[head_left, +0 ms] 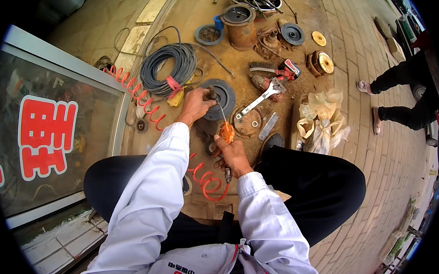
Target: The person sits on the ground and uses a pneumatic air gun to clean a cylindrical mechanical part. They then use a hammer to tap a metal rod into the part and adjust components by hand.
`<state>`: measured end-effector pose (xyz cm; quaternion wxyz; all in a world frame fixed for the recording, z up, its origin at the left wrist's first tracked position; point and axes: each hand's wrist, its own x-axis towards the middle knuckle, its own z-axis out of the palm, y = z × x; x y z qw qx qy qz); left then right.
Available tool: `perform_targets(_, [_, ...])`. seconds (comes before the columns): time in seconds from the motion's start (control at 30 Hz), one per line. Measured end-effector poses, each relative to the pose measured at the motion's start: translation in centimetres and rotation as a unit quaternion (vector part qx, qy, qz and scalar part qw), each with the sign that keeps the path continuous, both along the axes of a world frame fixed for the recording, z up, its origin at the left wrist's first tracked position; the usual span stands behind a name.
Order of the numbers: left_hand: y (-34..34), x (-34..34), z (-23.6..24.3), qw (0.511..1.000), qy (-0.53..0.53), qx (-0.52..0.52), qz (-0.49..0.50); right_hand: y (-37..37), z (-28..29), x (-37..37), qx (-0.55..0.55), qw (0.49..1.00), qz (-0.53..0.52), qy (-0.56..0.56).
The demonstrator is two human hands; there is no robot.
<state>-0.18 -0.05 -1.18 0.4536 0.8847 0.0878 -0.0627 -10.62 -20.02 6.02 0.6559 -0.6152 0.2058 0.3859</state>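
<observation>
My right hand [234, 156] is closed around an orange air blow gun [226, 132]. Its thin metal nozzle reaches up to a grey round metal disc [224, 92], and a red coiled air hose [208, 183] hangs from its lower end. With fingers bent, my left hand [196, 106] grips the short upright shaft [212, 92] near the disc's left side. The fingertips partly hide where shaft and disc meet. Below the disc, between my hands, sits a dark metal part that I cannot make out well.
Left of the disc lies a coiled grey cable [166, 72]. To the right are an adjustable wrench [261, 99], a cordless power tool [287, 70], a clear ruler [268, 125] and plastic bags [325, 115]. A rusty cylinder [239, 31] stands beyond. Another person's legs [401, 79] are at right; a glass door [56, 118] borders the left.
</observation>
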Motion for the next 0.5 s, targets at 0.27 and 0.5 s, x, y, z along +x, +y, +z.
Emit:
perform_targets(0.27, [-0.50, -0.27, 0.29, 0.999, -0.020, 0.032, 0.006, 0.47, -0.29, 0.40, -0.001, 1.000, 0.007, 0.007])
perform_targets(0.5, [-0.46, -0.39, 0.07, 0.999, -0.033, 0.007, 0.004, 0.33, -0.15, 0.67, -0.007, 1.000, 0.018, -0.002])
